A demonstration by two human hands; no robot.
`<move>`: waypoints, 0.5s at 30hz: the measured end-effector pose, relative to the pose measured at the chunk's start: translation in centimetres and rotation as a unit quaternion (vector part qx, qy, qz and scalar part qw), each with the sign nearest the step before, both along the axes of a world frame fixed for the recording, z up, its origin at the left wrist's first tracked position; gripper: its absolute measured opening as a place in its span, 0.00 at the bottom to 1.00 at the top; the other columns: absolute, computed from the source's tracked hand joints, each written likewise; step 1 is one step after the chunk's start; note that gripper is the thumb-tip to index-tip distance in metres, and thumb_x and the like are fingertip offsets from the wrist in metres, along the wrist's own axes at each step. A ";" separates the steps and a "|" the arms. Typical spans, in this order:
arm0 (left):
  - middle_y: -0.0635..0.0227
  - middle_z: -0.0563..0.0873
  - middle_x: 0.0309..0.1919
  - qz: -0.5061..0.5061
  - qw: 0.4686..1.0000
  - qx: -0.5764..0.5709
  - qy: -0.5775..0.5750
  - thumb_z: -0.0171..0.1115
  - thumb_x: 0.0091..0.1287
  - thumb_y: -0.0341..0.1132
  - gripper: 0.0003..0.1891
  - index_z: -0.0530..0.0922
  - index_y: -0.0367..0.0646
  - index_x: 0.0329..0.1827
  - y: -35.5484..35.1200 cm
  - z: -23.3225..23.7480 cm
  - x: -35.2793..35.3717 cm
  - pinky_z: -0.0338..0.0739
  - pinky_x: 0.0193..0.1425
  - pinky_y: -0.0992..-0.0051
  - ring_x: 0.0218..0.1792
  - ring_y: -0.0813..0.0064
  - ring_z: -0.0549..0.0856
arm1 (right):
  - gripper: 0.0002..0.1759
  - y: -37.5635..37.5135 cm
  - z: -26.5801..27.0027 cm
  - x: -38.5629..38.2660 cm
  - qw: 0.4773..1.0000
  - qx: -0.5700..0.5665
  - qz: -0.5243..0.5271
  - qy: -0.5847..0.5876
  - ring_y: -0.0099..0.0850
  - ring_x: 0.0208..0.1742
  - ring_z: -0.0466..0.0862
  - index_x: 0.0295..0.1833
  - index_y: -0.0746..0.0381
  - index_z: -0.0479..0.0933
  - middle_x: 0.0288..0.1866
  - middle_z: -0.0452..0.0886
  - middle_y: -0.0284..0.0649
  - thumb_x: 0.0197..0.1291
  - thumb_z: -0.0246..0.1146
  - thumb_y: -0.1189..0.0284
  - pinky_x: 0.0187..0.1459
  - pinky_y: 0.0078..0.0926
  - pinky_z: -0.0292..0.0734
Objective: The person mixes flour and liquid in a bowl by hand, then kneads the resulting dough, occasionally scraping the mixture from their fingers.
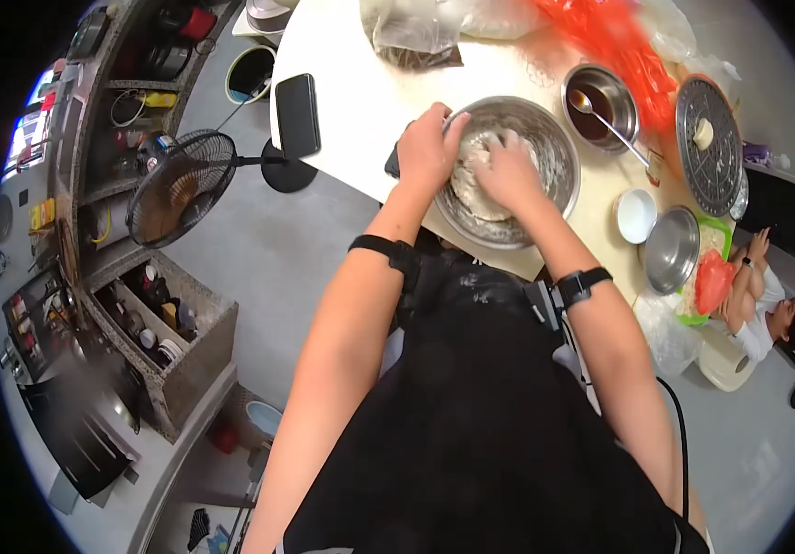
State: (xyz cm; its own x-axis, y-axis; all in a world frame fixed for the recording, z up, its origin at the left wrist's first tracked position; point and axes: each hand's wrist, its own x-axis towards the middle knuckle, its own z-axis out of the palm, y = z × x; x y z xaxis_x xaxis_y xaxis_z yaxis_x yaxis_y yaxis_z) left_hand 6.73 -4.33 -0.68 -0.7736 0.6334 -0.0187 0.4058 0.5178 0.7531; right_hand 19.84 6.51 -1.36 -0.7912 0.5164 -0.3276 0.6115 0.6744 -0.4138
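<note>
A steel mixing bowl [559, 157] stands near the table's edge in front of me, its inner wall smeared with flour and bits of dough. Inside lies a pale, rough lump of dough [473, 192]. My left hand [429, 148] grips the bowl's rim on the left side, thumb over the edge. Pressed into the dough from the right is my right hand [508, 173], fingers bent and their tips partly hidden in it. Right of the bowl sits a smaller metal bowl [633, 106] of dark brown liquid with a spoon [614, 129] leaning in it.
On the table [351, 55] are a black phone [298, 115], plastic bags [601, 46], a white bowl [635, 215], an empty metal bowl [672, 249] and a perforated round tray [710, 148]. A fan [182, 189] stands left. Another person [762, 309] sits at the right.
</note>
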 end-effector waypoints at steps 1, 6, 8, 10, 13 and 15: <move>0.51 0.89 0.35 0.009 1.000 -0.001 0.016 0.65 0.77 0.47 0.16 0.81 0.42 0.43 0.0 0.0 0.3 0.81 0.45 0.51 0.40 0.43 0.89 | 0.38 -0.2 0.2 -0.1 1.000 0.001 0.021 -0.017 0.61 0.79 0.69 0.72 0.67 0.75 0.77 0.72 0.61 0.68 0.65 0.50 0.77 0.56 0.68; 0.52 0.91 0.36 0.058 0.996 -0.070 0.018 0.69 0.73 0.49 0.17 0.81 0.43 0.48 -0.6 0.4 1.5 0.82 0.46 0.52 0.41 0.45 0.90 | 0.41 -0.2 2.4 -0.6 0.997 -0.013 0.072 -0.040 0.58 0.74 0.74 0.74 0.62 0.72 0.70 0.79 0.56 0.60 0.69 0.50 0.72 0.57 0.72; 0.52 0.91 0.36 0.048 0.994 -0.095 0.026 0.70 0.72 0.49 0.18 0.81 0.43 0.50 -0.6 0.7 1.9 0.82 0.46 0.52 0.42 0.45 0.90 | 0.35 -0.7 3.0 0.0 0.990 0.054 0.129 -0.001 0.56 0.70 0.77 0.67 0.61 0.77 0.65 0.81 0.54 0.59 0.69 0.52 0.67 0.55 0.76; 0.52 0.91 0.37 0.025 0.992 -0.118 0.032 0.71 0.71 0.48 0.18 0.80 0.44 0.51 -0.1 0.9 1.6 0.82 0.47 0.52 0.42 0.45 0.90 | 0.32 -0.5 5.3 -0.2 0.978 0.062 0.194 -0.046 0.54 0.70 0.77 0.63 0.60 0.82 0.66 0.81 0.54 0.60 0.69 0.51 0.67 0.55 0.77; 0.51 0.91 0.39 0.054 0.990 -0.132 -0.002 0.72 0.70 0.47 0.18 0.81 0.44 0.51 0.0 0.4 1.8 0.82 0.49 0.52 0.45 0.46 0.90 | 0.27 0.4 6.0 1.6 0.973 0.026 0.230 0.006 0.52 0.68 0.78 0.55 0.61 0.86 0.62 0.81 0.54 0.60 0.68 0.51 0.64 0.53 0.79; 0.51 0.91 0.40 0.057 0.990 -0.129 0.004 0.74 0.68 0.48 0.19 0.81 0.43 0.49 -0.2 -0.3 1.8 0.83 0.48 0.52 0.44 0.46 0.90 | 0.23 0.2 5.9 3.7 0.971 0.008 0.225 0.082 0.52 0.62 0.80 0.49 0.62 0.86 0.52 0.81 0.51 0.58 0.69 0.53 0.56 0.52 0.83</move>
